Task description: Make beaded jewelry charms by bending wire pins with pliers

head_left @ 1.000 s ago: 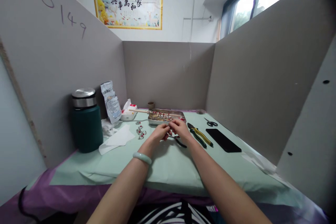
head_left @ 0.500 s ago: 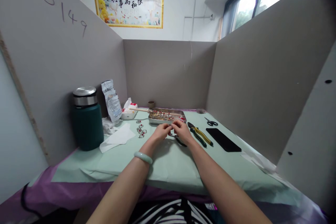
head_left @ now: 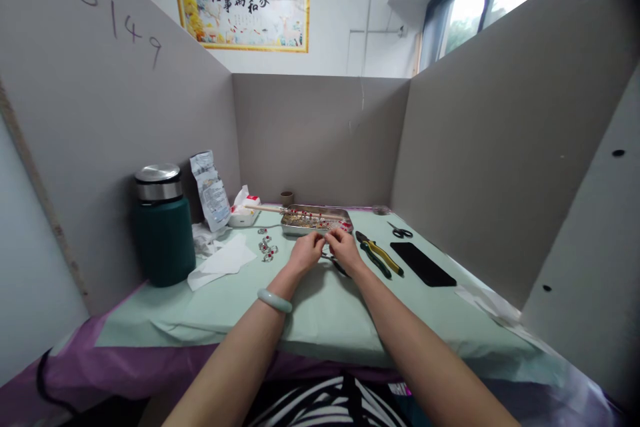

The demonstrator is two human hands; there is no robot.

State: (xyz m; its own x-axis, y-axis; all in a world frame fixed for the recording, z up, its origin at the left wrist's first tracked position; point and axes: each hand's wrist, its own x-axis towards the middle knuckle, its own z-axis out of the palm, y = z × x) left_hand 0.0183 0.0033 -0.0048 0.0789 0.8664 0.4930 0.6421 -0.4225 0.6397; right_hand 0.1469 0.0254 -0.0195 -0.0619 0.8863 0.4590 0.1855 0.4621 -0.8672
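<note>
My left hand (head_left: 307, 251) and my right hand (head_left: 343, 250) meet over the middle of the table, fingertips pinched close together. Whatever they hold between them is too small to make out. Under the right hand lies a dark-handled tool (head_left: 339, 265), partly covered by it. Just beyond my fingers is a metal tray (head_left: 295, 229) of beads and small red and gold pieces, with a wooden stick (head_left: 267, 209) across it. Several small rings with red beads (head_left: 267, 248) rest left of my left hand. Pliers with green and yellow handles (head_left: 381, 256) lie right of my right hand.
On the left stand a green flask (head_left: 164, 233), a foil pouch (head_left: 210, 190) and a tissue pack (head_left: 244, 213), with white paper (head_left: 223, 263) in front. To the right are scissors (head_left: 401, 232) and a black phone-like slab (head_left: 423, 264). Grey partitions (head_left: 320, 137) enclose the table.
The view has shifted slightly. My hands stay together at the same spot, and the left hand has turned a little, its fingers still pinched near the right ones.
</note>
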